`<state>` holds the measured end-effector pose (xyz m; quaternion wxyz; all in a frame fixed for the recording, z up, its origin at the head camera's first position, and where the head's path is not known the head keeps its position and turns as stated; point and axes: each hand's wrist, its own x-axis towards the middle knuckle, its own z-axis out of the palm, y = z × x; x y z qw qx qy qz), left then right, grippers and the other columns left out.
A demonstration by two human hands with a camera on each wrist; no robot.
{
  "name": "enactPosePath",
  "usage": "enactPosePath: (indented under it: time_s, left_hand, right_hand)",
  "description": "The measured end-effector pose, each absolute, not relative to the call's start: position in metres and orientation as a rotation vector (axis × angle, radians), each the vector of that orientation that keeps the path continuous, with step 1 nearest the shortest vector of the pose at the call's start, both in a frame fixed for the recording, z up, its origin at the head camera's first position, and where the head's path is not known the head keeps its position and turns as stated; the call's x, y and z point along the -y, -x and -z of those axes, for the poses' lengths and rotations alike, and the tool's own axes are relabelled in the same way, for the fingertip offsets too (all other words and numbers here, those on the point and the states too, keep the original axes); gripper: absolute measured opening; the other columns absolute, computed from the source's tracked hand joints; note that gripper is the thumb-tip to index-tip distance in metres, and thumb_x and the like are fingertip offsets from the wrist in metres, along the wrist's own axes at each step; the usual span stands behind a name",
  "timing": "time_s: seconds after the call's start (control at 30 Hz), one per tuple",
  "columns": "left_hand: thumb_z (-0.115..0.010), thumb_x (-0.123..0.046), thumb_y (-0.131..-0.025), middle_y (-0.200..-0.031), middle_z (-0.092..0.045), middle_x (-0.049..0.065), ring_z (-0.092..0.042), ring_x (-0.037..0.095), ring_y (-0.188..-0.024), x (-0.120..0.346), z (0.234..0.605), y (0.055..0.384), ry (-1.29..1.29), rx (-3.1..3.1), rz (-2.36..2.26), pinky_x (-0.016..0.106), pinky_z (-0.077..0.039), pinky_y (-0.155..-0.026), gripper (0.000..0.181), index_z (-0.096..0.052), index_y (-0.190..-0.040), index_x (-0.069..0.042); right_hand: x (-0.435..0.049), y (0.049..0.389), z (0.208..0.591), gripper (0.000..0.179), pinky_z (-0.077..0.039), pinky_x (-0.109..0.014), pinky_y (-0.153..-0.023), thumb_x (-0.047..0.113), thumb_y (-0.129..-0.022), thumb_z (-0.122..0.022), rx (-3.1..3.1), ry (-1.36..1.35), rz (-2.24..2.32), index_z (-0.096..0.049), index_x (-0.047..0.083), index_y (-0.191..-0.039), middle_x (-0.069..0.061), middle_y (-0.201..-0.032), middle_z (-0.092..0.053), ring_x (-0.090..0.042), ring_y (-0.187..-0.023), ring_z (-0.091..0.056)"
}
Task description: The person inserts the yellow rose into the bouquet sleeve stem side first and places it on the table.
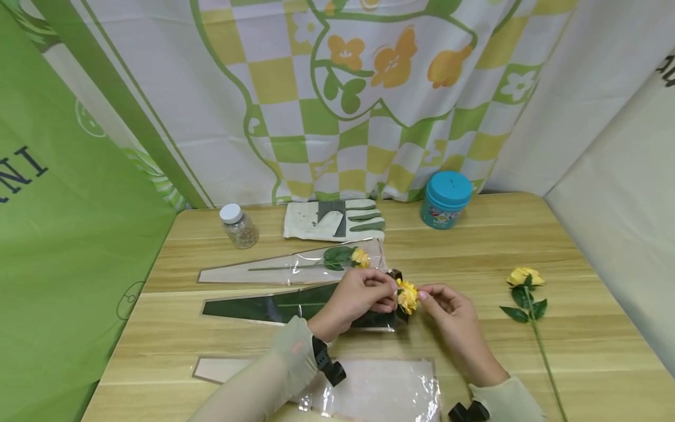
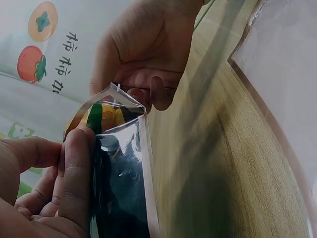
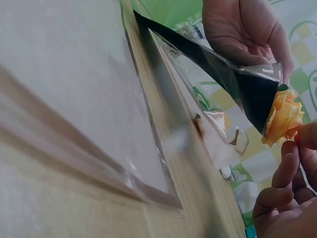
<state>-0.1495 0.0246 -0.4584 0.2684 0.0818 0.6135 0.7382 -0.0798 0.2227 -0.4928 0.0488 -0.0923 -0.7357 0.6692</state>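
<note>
A yellow artificial rose (image 1: 408, 296) lies with its bloom at the mouth of a dark green clear-fronted flower sleeve (image 1: 237, 307); its stem shows inside. My left hand (image 1: 364, 296) pinches the sleeve's open edge beside the bloom, as the left wrist view also shows, with fingers (image 2: 74, 183) on the film. From the other side, my right hand (image 1: 456, 319) pinches the rose's outer petals between thumb and index finger. In the right wrist view the orange-yellow bloom (image 3: 285, 118) sticks out of the sleeve (image 3: 257, 96), and a bit of green leaf shows behind it.
Behind lies a pale sleeve (image 1: 221, 274) holding another rose (image 1: 361, 258); a second pale sleeve (image 1: 390, 384) lies in front. A loose rose (image 1: 525, 277) lies at right. Farther back are a jar (image 1: 242, 231), a work glove (image 1: 303, 220) and a blue tub (image 1: 447, 199).
</note>
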Motion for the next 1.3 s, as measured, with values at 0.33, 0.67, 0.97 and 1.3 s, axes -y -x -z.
enactPosePath:
  time_s: [0.33, 0.67, 0.97, 1.3]
  left_hand:
    - [-0.068, 0.000, -0.094, -0.079, -0.071, 0.014, -0.069, 0.019, -0.068, -0.027, 0.453, 0.147, -0.249, -1.719, -1.948, 0.032, -0.064, -0.064, 0.007, -0.072, -0.097, 0.005]
    - [-0.068, -0.002, -0.094, -0.078, -0.070, 0.016, -0.069, 0.019, -0.068, -0.022, 0.455, 0.148, -0.234, -1.731, -1.947, 0.032, -0.064, -0.065, 0.009, -0.072, -0.097, 0.006]
    - [-0.070, -0.001, -0.093, -0.079, -0.071, 0.017, -0.070, 0.020, -0.068, -0.021, 0.455, 0.148, -0.230, -1.724, -1.959, 0.032, -0.064, -0.066, 0.009, -0.072, -0.098, 0.007]
    - [-0.070, 0.000, -0.093, -0.082, -0.072, 0.017, -0.071, 0.020, -0.069, -0.021, 0.453, 0.146, -0.235, -1.716, -1.959, 0.030, -0.064, -0.065, 0.008, -0.071, -0.098, 0.006]
  right_hand:
    - [-0.220, 0.083, 0.488, 0.029, -0.054, -0.023, -0.068, 0.022, -0.096, -0.073, 2.338, 0.246, -1.980, -0.068, -0.004, -0.108, -0.016, -0.104, -0.068, -0.020, -0.083, -0.061]
    - [-0.216, 0.085, 0.485, 0.021, -0.056, -0.021, -0.075, 0.014, -0.100, -0.068, 2.417, -0.045, -1.922, -0.073, 0.001, -0.115, -0.013, -0.115, -0.071, -0.023, -0.090, -0.066]
    - [-0.211, 0.085, 0.484, 0.025, -0.054, -0.025, -0.076, 0.015, -0.100, -0.067, 2.543, -0.065, -1.892, -0.072, 0.007, -0.123, -0.008, -0.121, -0.069, -0.019, -0.094, -0.062]
    - [-0.210, 0.084, 0.484, 0.027, -0.057, -0.028, -0.077, 0.014, -0.101, -0.065, 2.547, -0.104, -2.001, -0.069, 0.003, -0.125, -0.013, -0.127, -0.065, -0.023, -0.094, -0.063]
